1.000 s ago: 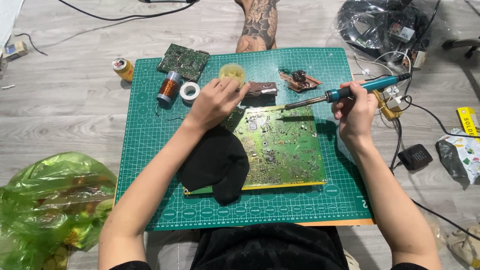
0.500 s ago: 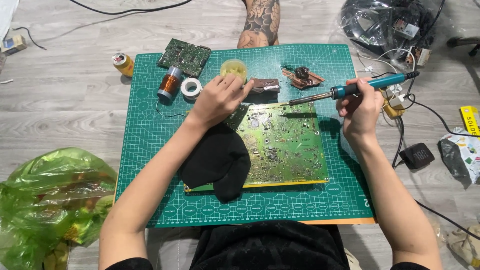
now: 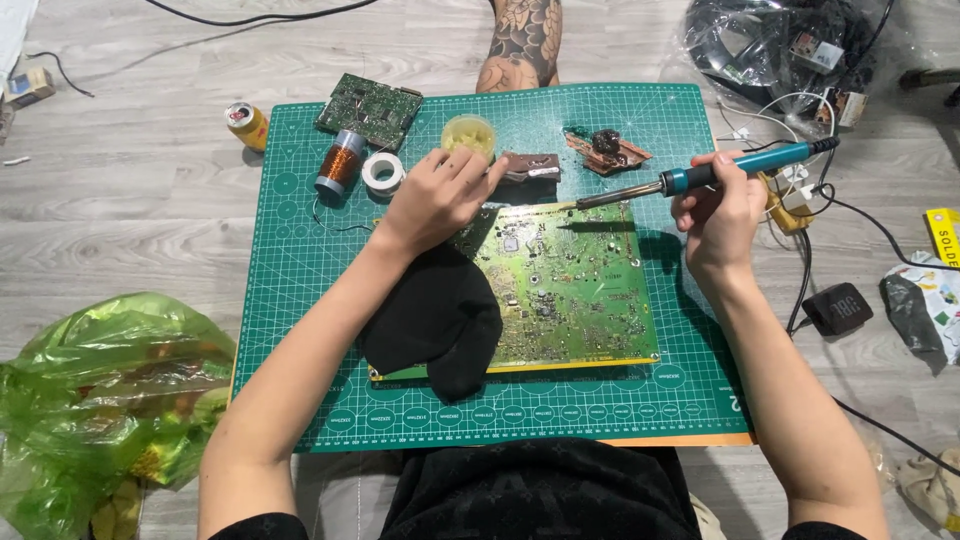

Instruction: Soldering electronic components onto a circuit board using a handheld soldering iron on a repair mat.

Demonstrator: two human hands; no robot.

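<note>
Grey wood-look flooring (image 3: 130, 200) lay under our green gridded cutting mat (image 3: 680, 400), and nearest us a black cloth (image 3: 440, 320) covered the left part of the large green printed circuit board (image 3: 575, 290) lying flat on the mat. We judged that board stiff but light and fragile, its face thick with small parts, so best steadied by its bare edges. Our left hand (image 3: 440, 195) rested curled at the board's far left corner; we could not tell whether it pinched anything. Our right hand (image 3: 718, 210) gripped the teal handle of the soldering iron (image 3: 700, 178), whose metal tip reached just above the board's far edge; it ought to be held only by that handle. Beyond lay a small brown part (image 3: 530, 165), a burnt scrap of board (image 3: 605, 150), a round tin of yellow paste (image 3: 468, 133), a white tape roll (image 3: 382, 172), a copper wire coil (image 3: 341, 162) and a smaller green circuit board (image 3: 370, 105).
</note>
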